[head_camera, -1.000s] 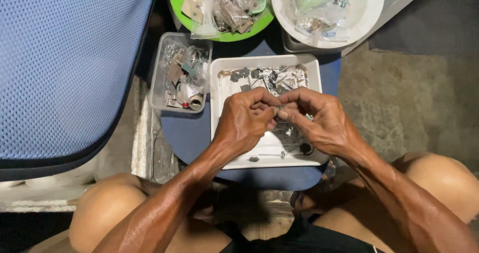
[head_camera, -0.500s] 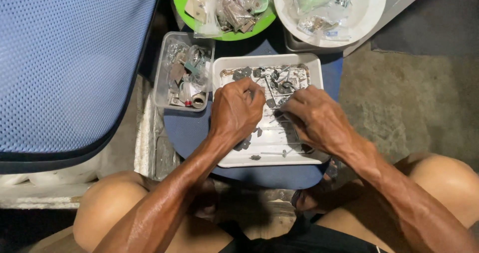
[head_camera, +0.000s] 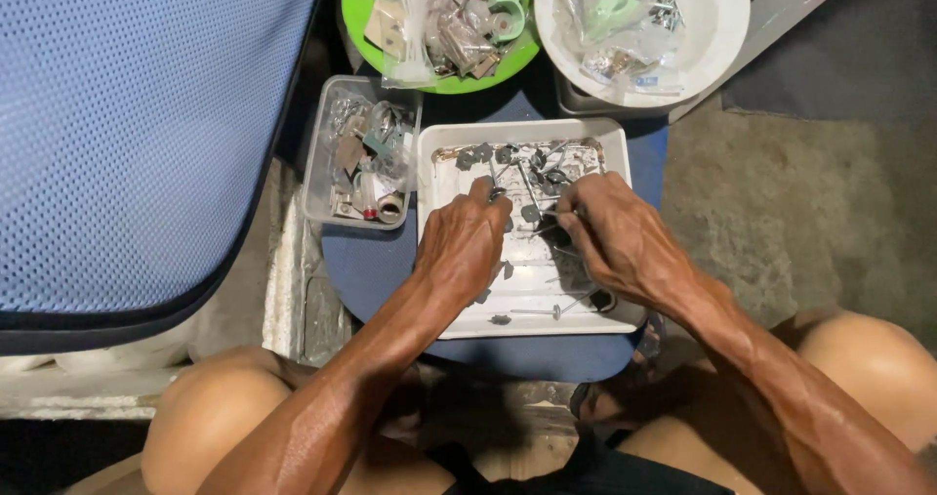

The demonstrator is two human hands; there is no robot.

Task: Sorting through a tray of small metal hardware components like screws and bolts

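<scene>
Head view: small, light, stiff screws (head_camera: 535,178) in white tray (head_camera: 613,144), picked over by left hand (head_camera: 467,241) and right hand (head_camera: 610,236), fingertips pinched, contents unclear; best gripped by shank.

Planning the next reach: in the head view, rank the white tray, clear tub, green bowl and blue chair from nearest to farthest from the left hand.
1. White tray, under the left hand.
2. Clear tub, just left.
3. Green bowl, up top.
4. Blue chair, far left.

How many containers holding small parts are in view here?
4: a white tray under both hands, a clear tub left of it, a green bowl at the top, and a white bowl top right. A metal edge beneath the white bowl may be another.
</scene>
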